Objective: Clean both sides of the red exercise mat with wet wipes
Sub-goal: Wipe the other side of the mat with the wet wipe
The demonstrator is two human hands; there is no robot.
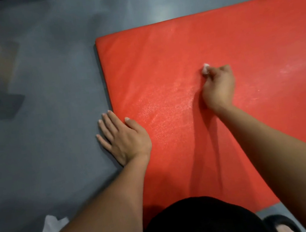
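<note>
Now: red mat (217,47) flat on grey floor (52,130), filling frame right. Right hand (218,85) clenches a balled wipe (205,68) mid-mat; left hand (123,135) splayed flat across mat's left edge. Risk: such a small wad likely leaves unwiped strips.

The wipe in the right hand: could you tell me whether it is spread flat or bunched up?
Bunched up. Only a small white wad of the wipe pokes out past the curled fingers of the right hand, pressed on the red mat.
</note>
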